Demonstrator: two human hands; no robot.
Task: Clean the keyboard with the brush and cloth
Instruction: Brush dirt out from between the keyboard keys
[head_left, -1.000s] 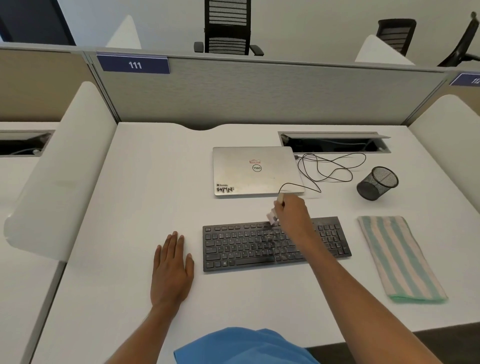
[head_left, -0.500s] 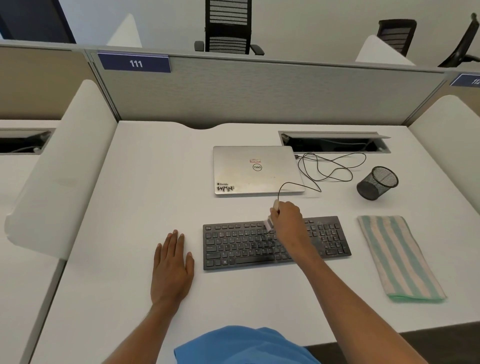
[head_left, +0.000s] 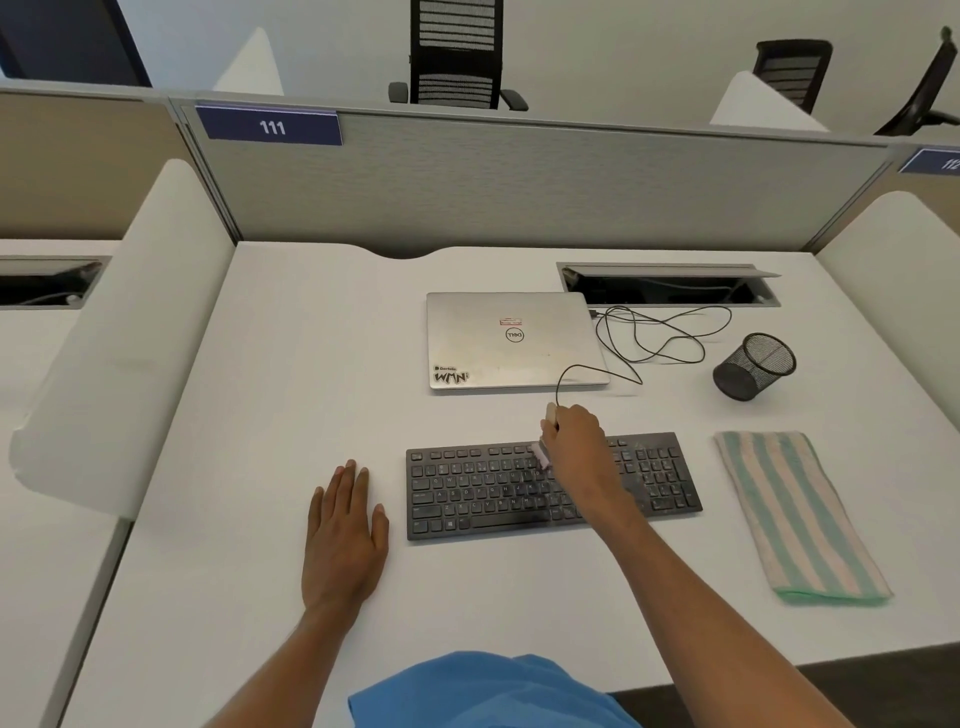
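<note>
Black keyboard (head_left: 467, 488) lies flat on the white tabletop (head_left: 260, 415), towards the near edge.

Head view:
- Right hand (head_left: 576, 441) grips a small pale brush (head_left: 541, 456). Bristles are down on the upper key rows near the middle, and the handle end pokes out past the knuckles.
- Left hand (head_left: 345, 535) rests flat on the tabletop with fingers straight, just left of the keyboard and not touching it.
- Striped green-and-white cloth (head_left: 800, 519) lies folded to the right of the keyboard, apart from it and untouched.
- Closed silver laptop (head_left: 511, 343) sits behind. A thin black cable (head_left: 660, 338) loops from its side and drops behind the right hand, so its end is hidden.
- Black mesh cup (head_left: 753, 366) lies tipped over, further right.

Judgement: brushing stage; cloth stage not begun.

Risks:
1. Nothing pins the keyboard, so a firm stroke may skate it across the tabletop.
2. The handle end sits close to the cable loop. A snag there would tug the cable.
3. Strokes directed away would flick dust onto the laptop lid.
4. The forearm crosses the right-hand keys and could smear the pale specks there.
</note>
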